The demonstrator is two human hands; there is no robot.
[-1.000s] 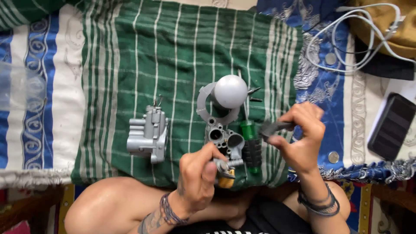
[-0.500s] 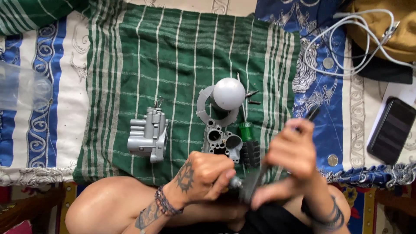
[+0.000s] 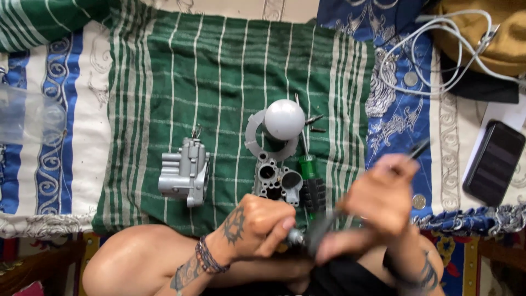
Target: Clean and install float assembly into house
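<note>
Since half a sec ago, right hand (image 3: 378,203) slid the dark tool (image 3: 329,225) lower; left fingers (image 3: 274,233) pinch small metal part (image 3: 296,237), tool's axis slanting up-right.

Carburetor body (image 3: 185,174) left of second casting (image 3: 276,181); ball (image 3: 284,119) behind; phone (image 3: 494,163) far right.

place: home | cues: striped bedcloth (image 3: 241,71), phone (image 3: 493,163), charger cable (image 3: 444,55), coins (image 3: 419,201)
</note>
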